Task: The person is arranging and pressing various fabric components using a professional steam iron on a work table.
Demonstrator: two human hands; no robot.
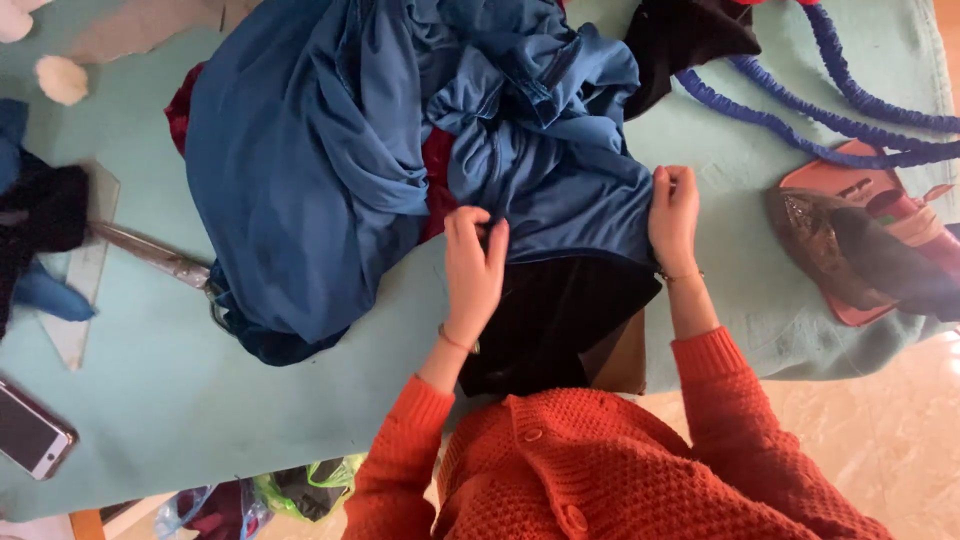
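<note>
Blue garment [330, 150] — pinched by left hand [472, 268] and right hand [674, 215].

One screen only: a phone [32, 432] at the far left edge of the pale green surface [250, 400], lower-left corner of view, lying flat and tilted diag. Rect. w/ rounded corners, light casing, screen dark grey/off, partly cut by frame edge. No pkgs, labels or signs visible elsewhere.
</note>
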